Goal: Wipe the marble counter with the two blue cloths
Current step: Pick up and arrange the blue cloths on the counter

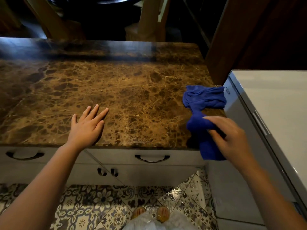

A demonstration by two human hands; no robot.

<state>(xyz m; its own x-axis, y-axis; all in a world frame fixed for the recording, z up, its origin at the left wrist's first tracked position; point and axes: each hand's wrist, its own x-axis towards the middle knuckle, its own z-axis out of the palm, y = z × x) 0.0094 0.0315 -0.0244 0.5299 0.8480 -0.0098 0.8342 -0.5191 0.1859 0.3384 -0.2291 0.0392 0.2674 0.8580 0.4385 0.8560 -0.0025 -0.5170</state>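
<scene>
At the desk's right end, the right hand is pinching one blue cloth over the front edge; the second cloth is lying just beyond it, bunched, nearer this hand. The left hand is resting flat, fingers spread, holding nothing, well apart.

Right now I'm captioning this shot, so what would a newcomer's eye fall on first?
The bright blue cloths: one lies bunched at the counter's right edge, the other is gripped by the right hand at the front corner. Next, the veined brown marble counter, with the left hand flat on it.
</scene>
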